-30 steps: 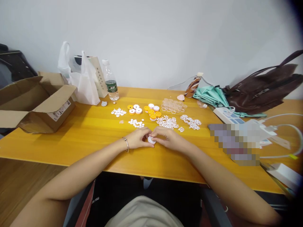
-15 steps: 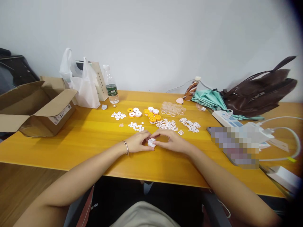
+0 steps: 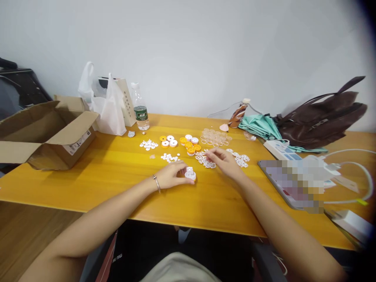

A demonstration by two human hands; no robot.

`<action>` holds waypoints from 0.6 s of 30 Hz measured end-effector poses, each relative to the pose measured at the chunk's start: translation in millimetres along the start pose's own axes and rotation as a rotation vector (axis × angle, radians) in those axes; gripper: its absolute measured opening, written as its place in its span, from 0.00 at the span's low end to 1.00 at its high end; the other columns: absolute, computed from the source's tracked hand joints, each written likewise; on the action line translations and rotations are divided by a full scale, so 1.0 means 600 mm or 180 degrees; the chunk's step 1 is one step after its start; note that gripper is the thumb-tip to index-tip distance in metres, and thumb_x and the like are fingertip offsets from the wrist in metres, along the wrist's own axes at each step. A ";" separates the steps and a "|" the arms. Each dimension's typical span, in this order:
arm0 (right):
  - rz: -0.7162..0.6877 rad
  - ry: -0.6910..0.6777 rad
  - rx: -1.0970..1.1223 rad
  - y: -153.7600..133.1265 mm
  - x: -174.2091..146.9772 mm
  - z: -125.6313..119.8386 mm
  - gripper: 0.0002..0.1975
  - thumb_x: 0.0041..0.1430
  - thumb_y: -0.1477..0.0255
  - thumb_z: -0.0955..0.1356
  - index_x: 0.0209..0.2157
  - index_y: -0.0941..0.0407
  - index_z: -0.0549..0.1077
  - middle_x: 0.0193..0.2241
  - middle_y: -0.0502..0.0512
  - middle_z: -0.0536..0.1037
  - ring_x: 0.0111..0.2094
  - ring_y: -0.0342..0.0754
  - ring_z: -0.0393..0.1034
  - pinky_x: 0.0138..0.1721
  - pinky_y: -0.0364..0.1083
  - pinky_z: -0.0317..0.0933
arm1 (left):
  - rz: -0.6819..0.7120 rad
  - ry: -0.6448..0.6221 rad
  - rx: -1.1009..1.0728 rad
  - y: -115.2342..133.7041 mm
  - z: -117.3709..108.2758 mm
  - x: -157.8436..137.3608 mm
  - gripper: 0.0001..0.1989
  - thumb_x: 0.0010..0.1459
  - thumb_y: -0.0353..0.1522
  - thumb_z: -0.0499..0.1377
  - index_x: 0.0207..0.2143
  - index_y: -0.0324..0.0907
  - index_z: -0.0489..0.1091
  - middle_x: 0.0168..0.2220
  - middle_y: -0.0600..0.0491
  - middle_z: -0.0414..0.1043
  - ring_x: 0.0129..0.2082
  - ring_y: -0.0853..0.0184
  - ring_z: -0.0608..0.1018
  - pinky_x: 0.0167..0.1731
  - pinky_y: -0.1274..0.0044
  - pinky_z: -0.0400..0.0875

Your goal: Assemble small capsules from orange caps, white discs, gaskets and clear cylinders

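Upper left of frame: cardboard box [image 3: 63,157], flaps spread, beside white plastic bag [image 3: 114,117] and green-labelled water bottle [image 3: 141,114]. Left of centre: scattered white caps [image 3: 149,145]; 4 orange and white spools [image 3: 173,143] near them. Just below centre: left hand [image 3: 172,174], fingers and thumb curled around the side of white round part [image 3: 190,177], raised knob upward. Right of centre: openwork pieces [image 3: 205,161], with right hand [image 3: 223,161] over their edge, half curled, thumb and forefinger close together; cannot tell whether anything is pinched. Upper right: brown bag [image 3: 320,123].
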State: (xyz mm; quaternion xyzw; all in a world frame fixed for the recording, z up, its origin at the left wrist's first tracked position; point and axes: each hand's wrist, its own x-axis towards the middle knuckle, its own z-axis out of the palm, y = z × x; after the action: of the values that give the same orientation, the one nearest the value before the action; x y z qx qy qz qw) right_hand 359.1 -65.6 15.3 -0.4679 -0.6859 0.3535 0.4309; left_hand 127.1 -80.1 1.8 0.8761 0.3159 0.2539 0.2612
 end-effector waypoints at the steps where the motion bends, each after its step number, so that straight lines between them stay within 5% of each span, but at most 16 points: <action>1: 0.0051 -0.0308 0.0264 -0.003 -0.006 0.013 0.15 0.53 0.58 0.66 0.30 0.57 0.70 0.25 0.51 0.73 0.27 0.42 0.67 0.30 0.43 0.61 | 0.0013 0.0143 -0.0028 0.000 -0.002 0.000 0.18 0.50 0.45 0.60 0.31 0.38 0.68 0.28 0.54 0.65 0.28 0.70 0.67 0.30 0.78 0.62; 6: 0.0349 -0.1501 0.1392 -0.006 -0.037 0.067 0.20 0.50 0.63 0.70 0.43 0.54 0.63 0.31 0.50 0.75 0.30 0.41 0.70 0.35 0.44 0.63 | 0.0258 0.0660 0.0365 -0.003 -0.008 -0.002 0.19 0.50 0.45 0.60 0.31 0.37 0.68 0.27 0.54 0.64 0.27 0.70 0.67 0.30 0.78 0.62; 18: 0.0386 -0.0895 0.1245 -0.014 -0.035 0.072 0.18 0.47 0.69 0.72 0.42 0.55 0.70 0.31 0.50 0.76 0.30 0.41 0.71 0.37 0.43 0.64 | 0.0573 0.1009 0.2201 0.013 0.005 0.005 0.26 0.54 0.51 0.50 0.31 0.35 0.70 0.29 0.47 0.69 0.30 0.63 0.72 0.32 0.72 0.69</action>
State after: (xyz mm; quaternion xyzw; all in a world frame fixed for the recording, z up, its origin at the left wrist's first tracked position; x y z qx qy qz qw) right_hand 320.5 -91.6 0.8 -0.3622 -0.6283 0.5663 0.3916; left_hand 134.4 -84.2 5.4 0.8865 0.3412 0.2866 -0.1249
